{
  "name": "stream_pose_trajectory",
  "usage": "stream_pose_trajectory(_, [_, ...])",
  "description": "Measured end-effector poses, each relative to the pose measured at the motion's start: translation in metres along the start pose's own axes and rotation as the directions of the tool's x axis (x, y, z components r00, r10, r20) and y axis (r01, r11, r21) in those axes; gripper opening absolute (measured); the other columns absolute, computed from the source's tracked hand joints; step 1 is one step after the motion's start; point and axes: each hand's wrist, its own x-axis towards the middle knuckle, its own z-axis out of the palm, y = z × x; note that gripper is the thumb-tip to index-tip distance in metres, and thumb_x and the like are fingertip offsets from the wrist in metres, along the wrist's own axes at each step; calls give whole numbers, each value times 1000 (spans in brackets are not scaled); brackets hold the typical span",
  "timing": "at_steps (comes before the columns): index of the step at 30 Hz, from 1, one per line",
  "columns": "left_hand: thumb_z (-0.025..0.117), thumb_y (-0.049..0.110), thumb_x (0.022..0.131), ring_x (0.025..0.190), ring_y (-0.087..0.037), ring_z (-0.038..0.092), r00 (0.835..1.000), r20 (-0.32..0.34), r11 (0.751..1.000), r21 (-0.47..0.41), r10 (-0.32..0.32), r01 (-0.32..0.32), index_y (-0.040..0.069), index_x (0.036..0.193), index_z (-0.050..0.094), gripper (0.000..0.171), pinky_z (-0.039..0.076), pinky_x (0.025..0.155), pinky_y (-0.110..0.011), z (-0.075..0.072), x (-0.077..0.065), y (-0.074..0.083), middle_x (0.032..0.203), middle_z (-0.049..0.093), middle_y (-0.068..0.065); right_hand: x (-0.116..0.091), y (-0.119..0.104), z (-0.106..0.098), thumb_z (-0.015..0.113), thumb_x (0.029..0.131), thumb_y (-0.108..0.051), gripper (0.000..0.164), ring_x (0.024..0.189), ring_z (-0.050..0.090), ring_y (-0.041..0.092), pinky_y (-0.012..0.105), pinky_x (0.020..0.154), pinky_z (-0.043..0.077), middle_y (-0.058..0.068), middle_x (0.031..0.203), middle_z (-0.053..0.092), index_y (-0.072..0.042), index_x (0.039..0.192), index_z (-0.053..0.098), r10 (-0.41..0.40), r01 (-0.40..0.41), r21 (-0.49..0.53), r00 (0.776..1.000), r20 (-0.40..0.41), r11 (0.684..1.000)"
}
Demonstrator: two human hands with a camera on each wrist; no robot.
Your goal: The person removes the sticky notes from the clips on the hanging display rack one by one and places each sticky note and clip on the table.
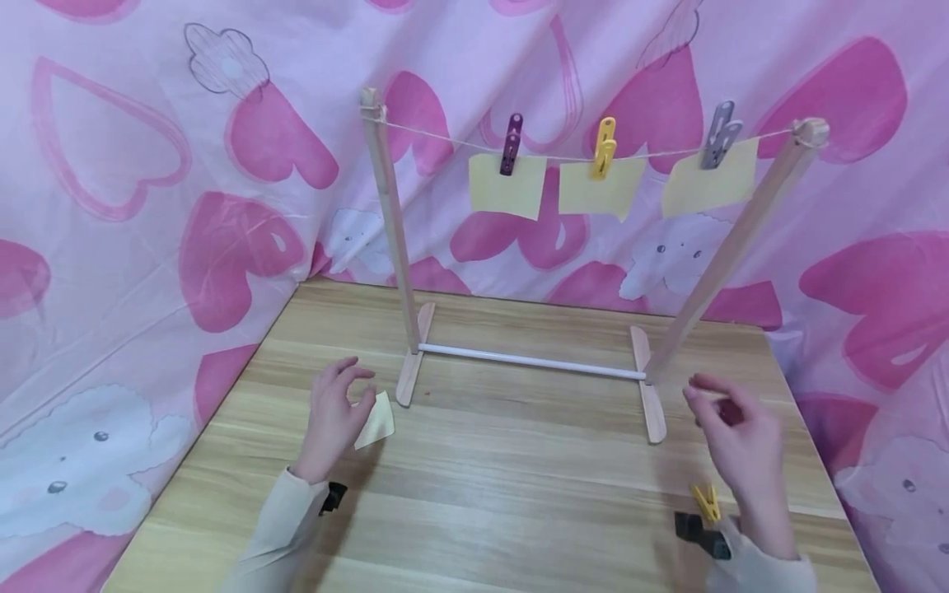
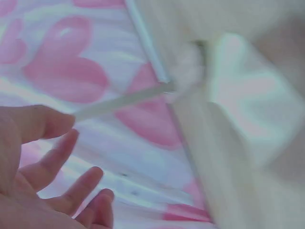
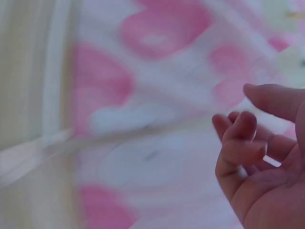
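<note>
My left hand is held over the table's left side, fingers loosely bent and holding nothing. Beside it in the head view, a pale yellow square of paper lies on the table; the left wrist view shows this paper blurred, apart from the fingers. My right hand hovers near the rack's right foot, its fingers curving loosely around nothing. A yellow clothespin lies close to the right wrist. On the string hang three yellow papers, pinned by a purple clothespin, a yellow clothespin and a grey clothespin.
The wooden rack has a left post, a right post, and a white crossbar low between its feet. A string joins the post tops. Pink heart-patterned cloth surrounds the wood-grain table.
</note>
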Motion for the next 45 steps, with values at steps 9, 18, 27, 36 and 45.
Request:
stream_pose_trajectory(9, [67,3,88,104,-22,60,990,-8,951,-278,138,-135,2,105,68,17,51,79,-34,-26,53,71,114,66,-12,30,-129,1,72,79,8,40,75,60,-3,6,64,46,-14,101,65,-4,117,68,-571,557,142,816,88,818])
stream_pose_trajectory(18, [63,8,92,97,-18,64,991,66,793,-607,117,-53,2,122,58,31,52,85,-30,-16,102,144,118,64,-13,51,-229,11,70,86,-6,41,74,58,-5,6,66,47,7,106,68,-6,127,61,-707,705,92,681,191,703])
stream_pose_trajectory(27, [56,5,95,92,-13,64,965,251,337,-904,-76,262,5,140,41,47,51,76,-23,6,142,179,129,57,-11,73,-280,52,54,97,-32,56,89,65,14,23,70,51,3,141,50,-10,146,37,-483,530,-7,778,402,848])
stream_pose_trajectory(36, [53,4,97,88,-17,65,941,339,42,-940,-4,339,7,130,52,34,50,84,-28,21,161,194,101,63,-4,90,-292,75,49,99,-39,63,92,67,15,25,72,53,-1,150,42,-16,152,24,-368,414,4,806,464,910])
stream_pose_trajectory(45, [51,4,98,93,-18,68,930,368,-33,-929,5,368,8,100,63,13,52,88,-28,25,167,205,96,67,-6,99,-295,84,47,101,-33,46,80,66,14,24,69,51,3,125,57,-12,141,40,-366,382,59,813,453,922])
